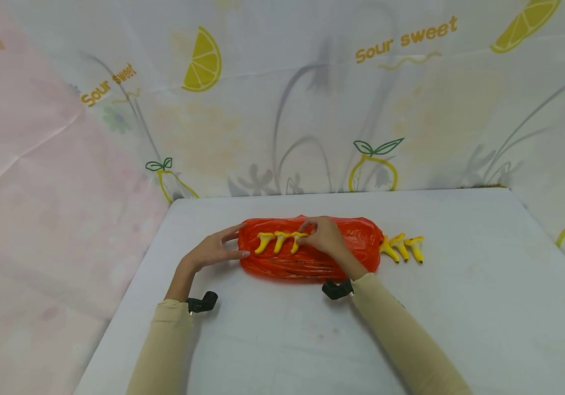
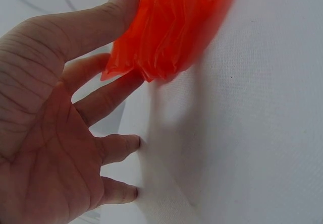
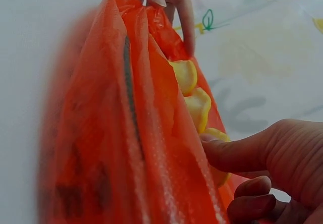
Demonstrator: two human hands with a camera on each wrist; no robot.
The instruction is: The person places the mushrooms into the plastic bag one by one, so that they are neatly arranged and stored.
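Note:
A stuffed red plastic bag (image 1: pixel 356 236) lies lengthwise on the white table. Three small yellow trumpet-shaped pieces, like chanterelle mushrooms, form a row on top of it: one at left (image 1: pixel 264 242), one in the middle (image 1: pixel 280 241) and a third (image 1: pixel 295 245) at right. My right hand (image 1: pixel 326 237) pinches the third piece against the bag; its thumb (image 3: pixel 237 153) partly hides that piece. At the bag's left end, my left hand (image 1: pixel 213 249) holds the plastic between thumb and front fingers. Its other two fingers (image 2: pixel 118 148) stick out, off the bag.
Three similar yellow pieces (image 1: pixel 401 248) lie side by side at the bag's right end, on the white table (image 1: pixel 485 285). A printed cloth (image 1: pixel 262 120) with lemon drawings hangs behind the table. Black wrist cameras (image 1: pixel 203 302) sit on both wrists.

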